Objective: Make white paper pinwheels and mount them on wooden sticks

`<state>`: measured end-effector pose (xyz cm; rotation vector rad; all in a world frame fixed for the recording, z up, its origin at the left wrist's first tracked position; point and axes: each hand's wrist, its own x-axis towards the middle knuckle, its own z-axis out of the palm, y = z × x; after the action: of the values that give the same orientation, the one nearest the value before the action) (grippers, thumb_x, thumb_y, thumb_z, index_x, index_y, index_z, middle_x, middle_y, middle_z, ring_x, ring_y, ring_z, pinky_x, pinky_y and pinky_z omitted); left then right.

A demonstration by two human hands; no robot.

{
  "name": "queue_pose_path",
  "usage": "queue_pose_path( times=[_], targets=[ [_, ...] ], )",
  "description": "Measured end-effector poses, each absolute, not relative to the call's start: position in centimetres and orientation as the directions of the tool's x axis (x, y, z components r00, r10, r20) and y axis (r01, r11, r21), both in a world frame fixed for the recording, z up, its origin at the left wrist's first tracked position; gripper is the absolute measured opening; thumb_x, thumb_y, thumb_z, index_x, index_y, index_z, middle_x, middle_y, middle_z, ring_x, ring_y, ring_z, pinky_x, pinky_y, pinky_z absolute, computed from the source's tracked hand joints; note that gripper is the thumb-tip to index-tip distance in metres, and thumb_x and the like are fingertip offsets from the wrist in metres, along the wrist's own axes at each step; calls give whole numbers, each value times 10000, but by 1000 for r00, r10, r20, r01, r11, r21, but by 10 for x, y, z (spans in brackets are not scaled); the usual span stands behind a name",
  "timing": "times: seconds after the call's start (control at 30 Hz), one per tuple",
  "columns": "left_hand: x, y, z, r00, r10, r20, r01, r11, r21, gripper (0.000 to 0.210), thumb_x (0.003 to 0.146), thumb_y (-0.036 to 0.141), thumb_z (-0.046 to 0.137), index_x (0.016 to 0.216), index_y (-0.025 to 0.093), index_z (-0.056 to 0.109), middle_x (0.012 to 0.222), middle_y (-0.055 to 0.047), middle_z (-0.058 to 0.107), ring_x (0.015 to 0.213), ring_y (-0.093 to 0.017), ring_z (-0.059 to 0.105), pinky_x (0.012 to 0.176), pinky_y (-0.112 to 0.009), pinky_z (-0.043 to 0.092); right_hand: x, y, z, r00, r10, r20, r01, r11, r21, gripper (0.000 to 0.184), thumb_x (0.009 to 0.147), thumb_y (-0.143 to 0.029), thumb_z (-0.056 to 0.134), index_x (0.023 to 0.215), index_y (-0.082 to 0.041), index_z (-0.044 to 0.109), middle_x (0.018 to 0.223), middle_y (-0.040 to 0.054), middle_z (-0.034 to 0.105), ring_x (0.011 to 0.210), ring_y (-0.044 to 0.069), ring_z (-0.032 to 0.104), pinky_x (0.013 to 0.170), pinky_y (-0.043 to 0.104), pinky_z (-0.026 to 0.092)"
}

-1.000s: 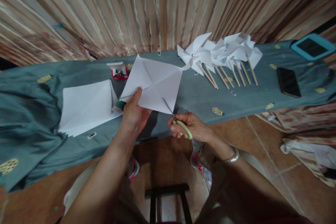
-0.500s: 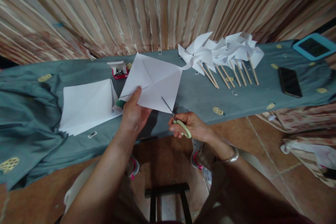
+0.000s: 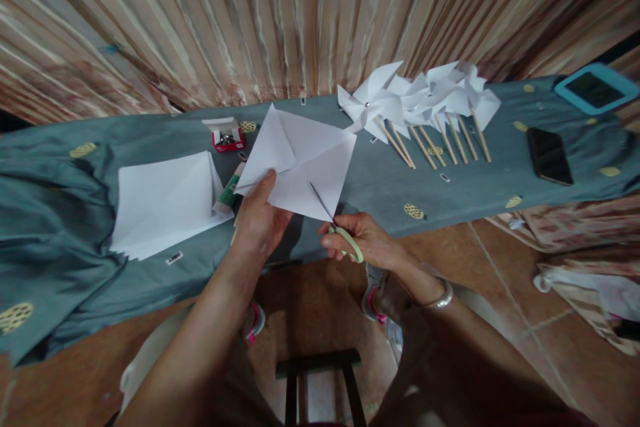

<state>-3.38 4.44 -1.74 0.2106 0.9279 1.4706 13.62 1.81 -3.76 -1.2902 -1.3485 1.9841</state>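
Observation:
A creased square sheet of white paper [image 3: 315, 140] is pinched at its near left side by my left hand [image 3: 261, 217], thumb on top and fingers beneath. My right hand [image 3: 363, 240] is closed round the pale green handles of a pair of scissors [image 3: 349, 245]. The blades lie at the paper's near right corner and point up and left toward its middle. A slit runs in from the left edge close to my left thumb. Just left of that hand, a green and white tube [image 3: 230, 192] rests beside a stack of white paper [image 3: 163, 197].
Several white paper pinwheels [image 3: 425, 97] on wooden sticks lie along the back of the cloth-covered table [image 3: 380, 193]. A small open red box [image 3: 229, 139] holds metal bits. At the right are a black phone [image 3: 550, 155] and a blue-framed device [image 3: 596, 89]. A stool [image 3: 318, 365] stands below.
My left hand and the paper have shifted slightly right, with the corner sliding further between the scissor blades. More of the green tube shows. My right hand has barely moved.

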Motion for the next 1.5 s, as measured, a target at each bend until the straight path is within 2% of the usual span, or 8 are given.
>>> queue_pose_path(
  times=[0.23, 0.53, 0.9, 1.07, 1.33, 1.5],
  targets=[
    [-35, 45, -19, -155, 906, -394, -764, 143, 630, 248, 873, 155, 549, 1091, 213, 653, 916, -44, 746, 924, -204, 702, 762, -279, 563, 136, 19, -41, -467, 751, -467, 170, -442, -881, 463, 563, -531, 831, 754, -140, 675, 538, -24, 635, 459, 64, 565, 440, 159, 442],
    [-34, 44, -20, -160, 914, -373, -755, 130, 643, 265, 889, 124, 501, 1083, 182, 673, 860, -35, 750, 795, -170, 700, 693, -256, 553, 136, 20, -42, -462, 759, -460, 182, -427, -886, 474, 568, -548, 822, 763, -143, 675, 551, -22, 642, 467, 70, 571, 448, 168, 445],
    [-31, 42, -21, -155, 916, -370, -730, 146, 668, 203, 874, 133, 535, 1030, 168, 659, 888, -28, 741, 773, -133, 690, 723, -224, 535, 134, 21, -37, -429, 775, -464, 175, -432, -884, 501, 524, -562, 832, 743, -143, 665, 533, -30, 626, 455, 73, 560, 441, 177, 440],
    [-34, 42, -25, -156, 916, -370, -724, 149, 674, 208, 835, 175, 606, 1035, 158, 662, 911, -38, 748, 803, -141, 695, 756, -227, 525, 134, 20, -42, -436, 771, -463, 161, -440, -884, 491, 552, -578, 814, 729, -148, 657, 533, -30, 621, 457, 74, 556, 466, 189, 459],
    [-34, 39, -24, -144, 912, -383, -733, 162, 661, 179, 841, 156, 590, 992, 156, 687, 896, -40, 751, 802, -152, 692, 736, -231, 532, 135, 20, -56, -478, 783, -398, 171, -361, -917, 461, 667, -581, 752, 789, -146, 665, 580, -12, 640, 495, 87, 581, 486, 192, 454],
    [-33, 39, -20, -144, 901, -409, -737, 178, 651, 174, 848, 144, 573, 971, 169, 694, 871, -37, 747, 830, -161, 693, 793, -239, 536, 133, 20, -55, -462, 780, -422, 159, -395, -905, 456, 612, -546, 802, 790, -148, 671, 555, -24, 628, 481, 90, 570, 482, 201, 454]
  ],
)
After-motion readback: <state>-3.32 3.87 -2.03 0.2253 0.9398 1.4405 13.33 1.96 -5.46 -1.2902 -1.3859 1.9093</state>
